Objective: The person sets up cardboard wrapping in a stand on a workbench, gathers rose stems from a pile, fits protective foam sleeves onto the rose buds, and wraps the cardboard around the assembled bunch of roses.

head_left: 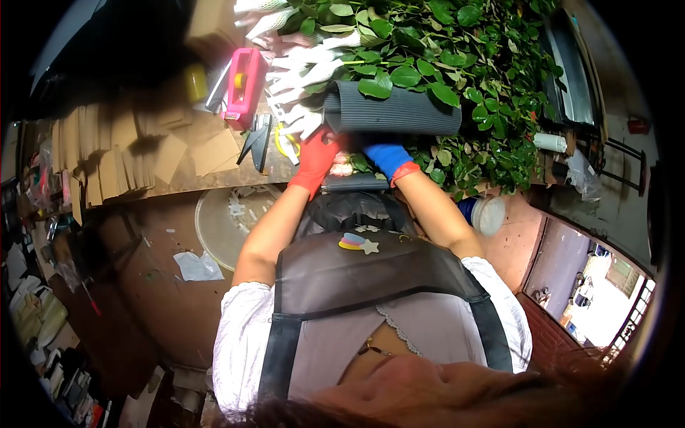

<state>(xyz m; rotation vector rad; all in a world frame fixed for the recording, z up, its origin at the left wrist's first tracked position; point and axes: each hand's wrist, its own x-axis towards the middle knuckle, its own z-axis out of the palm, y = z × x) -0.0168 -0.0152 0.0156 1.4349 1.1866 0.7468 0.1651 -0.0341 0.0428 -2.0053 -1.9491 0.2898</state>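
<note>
My left hand [316, 162], in a red glove, is closed at the left edge of a dark grey ribbed sheet [399, 110]. The sheet curls upward, and a strip of similar ribbed material lies by the table's front edge. My right hand [387, 155], in a blue glove with a red cuff, reaches under the curled part, which hides its fingers. Between my hands shows a pale pink flower head [342, 165]. Behind the sheet lie leafy green stems [471, 57] and several flower heads in white mesh sleeves [314, 75].
Left on the table [207, 178] are a pink tape dispenser [242, 89], a black stapler-like tool [257, 143], yellow-handled scissors [287, 146] and cardboard pieces [118, 153]. At right lies a white roll [551, 143]. Below stand a round pale container [221, 221] and a white-lidded bucket [489, 215].
</note>
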